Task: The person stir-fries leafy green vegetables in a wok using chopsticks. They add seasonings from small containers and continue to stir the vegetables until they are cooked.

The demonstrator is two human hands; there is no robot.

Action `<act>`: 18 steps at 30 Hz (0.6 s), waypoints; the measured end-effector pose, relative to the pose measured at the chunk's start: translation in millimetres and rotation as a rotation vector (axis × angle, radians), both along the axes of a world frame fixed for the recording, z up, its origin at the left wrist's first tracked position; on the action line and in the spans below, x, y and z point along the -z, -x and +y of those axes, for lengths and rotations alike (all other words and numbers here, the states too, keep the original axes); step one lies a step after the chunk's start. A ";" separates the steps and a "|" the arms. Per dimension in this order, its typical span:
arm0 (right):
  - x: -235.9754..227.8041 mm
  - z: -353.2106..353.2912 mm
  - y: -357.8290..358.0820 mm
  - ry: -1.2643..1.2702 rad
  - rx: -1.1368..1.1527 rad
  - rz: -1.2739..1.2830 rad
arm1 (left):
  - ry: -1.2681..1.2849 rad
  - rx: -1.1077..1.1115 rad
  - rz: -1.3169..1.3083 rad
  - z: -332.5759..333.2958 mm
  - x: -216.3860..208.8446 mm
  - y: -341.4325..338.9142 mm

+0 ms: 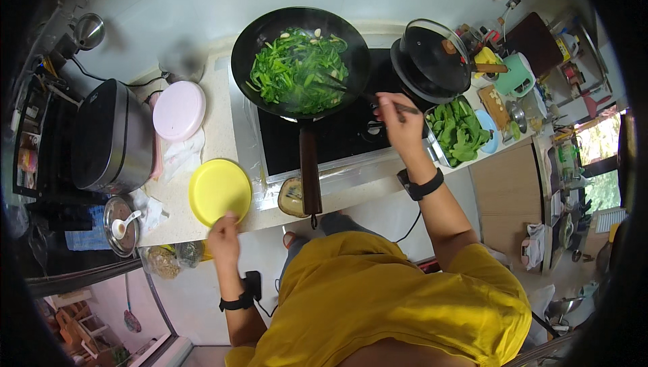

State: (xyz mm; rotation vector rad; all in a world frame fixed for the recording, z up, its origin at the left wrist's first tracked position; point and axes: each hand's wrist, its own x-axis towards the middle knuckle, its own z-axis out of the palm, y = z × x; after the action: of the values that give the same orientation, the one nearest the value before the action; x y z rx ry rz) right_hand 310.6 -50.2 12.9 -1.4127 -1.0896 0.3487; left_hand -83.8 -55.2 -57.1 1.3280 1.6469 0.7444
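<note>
Leafy greens with garlic cloves (297,63) steam in a black wok (246,90) on the hob. My right hand (401,127) is closed around the handle of a dark, long cooking utensil (359,95); its far end reaches into the greens, and its exact shape is partly lost among them. By the counter's front edge, my left hand (225,235) has its fingers closed at the near rim of a yellow plate (219,191). Nothing lies on the plate. The wok's brown handle (309,171) points toward me, between my two hands.
Right of the wok stands a dark pan with a glass lid (432,49), and a tray of raw greens (459,127). At left are a rice cooker (111,137), a pink round lid (179,112) and a metal dish with a white spoon (125,226). A small pot rest (291,198) sits near the edge.
</note>
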 end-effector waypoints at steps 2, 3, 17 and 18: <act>-7.2 11.2 7.4 -0.070 -0.132 -0.277 | 0.193 0.277 -0.540 -10.4 -17.7 -38.1; -12.9 19.7 8.4 -0.110 -0.202 -0.442 | 0.312 0.387 -0.771 -12.8 -26.1 -58.3; -74.5 11.2 -18.4 0.255 -0.437 -0.160 | 0.446 0.269 -0.861 -12.3 -73.5 -114.7; -69.3 17.1 -14.0 0.250 -0.480 -0.092 | 0.445 0.269 -0.871 -12.3 -75.6 -113.7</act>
State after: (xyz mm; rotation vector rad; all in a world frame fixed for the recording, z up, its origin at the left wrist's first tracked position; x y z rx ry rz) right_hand 324.6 -33.1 82.2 -1.3816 -1.5016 0.7920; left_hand 29.8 -67.5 18.5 0.7145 0.8386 0.6138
